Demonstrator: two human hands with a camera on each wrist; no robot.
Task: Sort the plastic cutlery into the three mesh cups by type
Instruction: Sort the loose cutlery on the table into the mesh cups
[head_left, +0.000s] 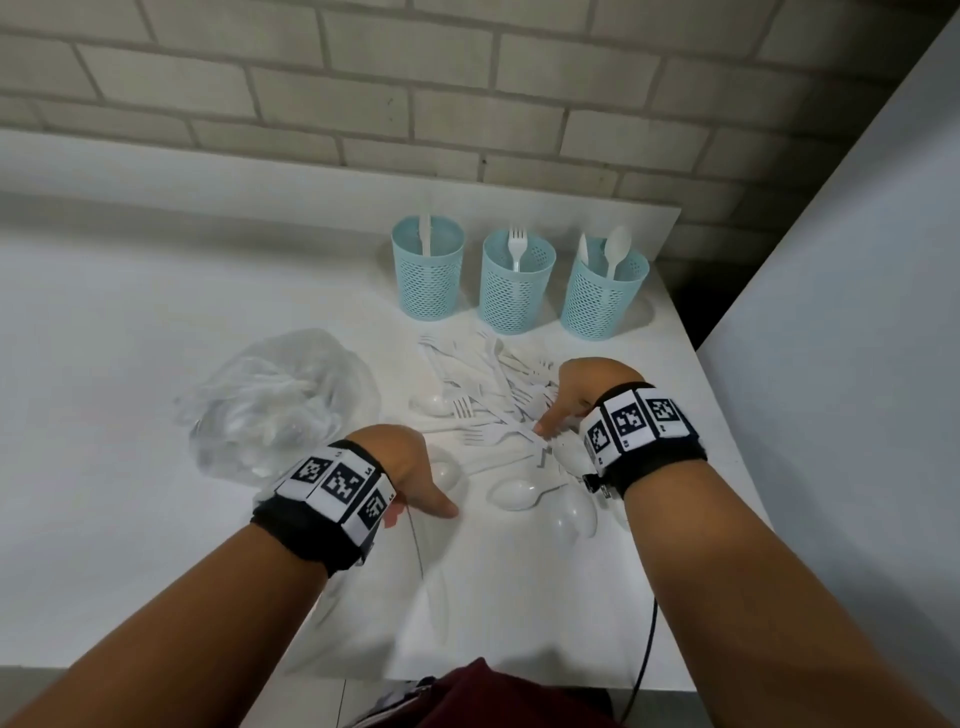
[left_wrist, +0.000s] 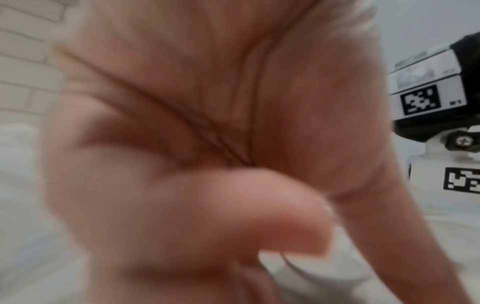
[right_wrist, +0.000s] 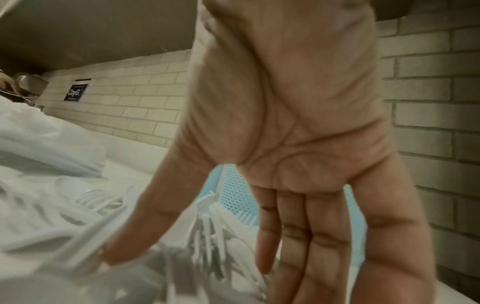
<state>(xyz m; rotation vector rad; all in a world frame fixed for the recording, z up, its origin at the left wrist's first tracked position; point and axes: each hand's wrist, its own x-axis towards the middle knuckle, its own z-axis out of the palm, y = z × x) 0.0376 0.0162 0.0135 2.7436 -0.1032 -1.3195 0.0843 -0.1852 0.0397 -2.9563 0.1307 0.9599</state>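
Observation:
Three light-blue mesh cups stand in a row at the back: the left cup (head_left: 427, 280) holds a knife, the middle cup (head_left: 517, 291) a fork, the right cup (head_left: 605, 296) a spoon and another white piece. A pile of white plastic cutlery (head_left: 483, 395) lies in front of them. My right hand (head_left: 563, 402) is spread flat over the pile's right side, fingers straight (right_wrist: 291, 236), thumb touching a piece. My left hand (head_left: 426, 483) hovers low over a spoon (head_left: 449, 473) at the pile's near edge. Its fingers (left_wrist: 246, 201) are curled, with a white curved piece (left_wrist: 311, 273) under them; the picture is blurred.
A crumpled clear plastic bag (head_left: 280, 405) lies left of the pile. More spoons (head_left: 514, 493) lie near the front of the white table (head_left: 156, 338). A brick wall runs behind, and a pale panel (head_left: 857, 312) rises at the right past the table's edge.

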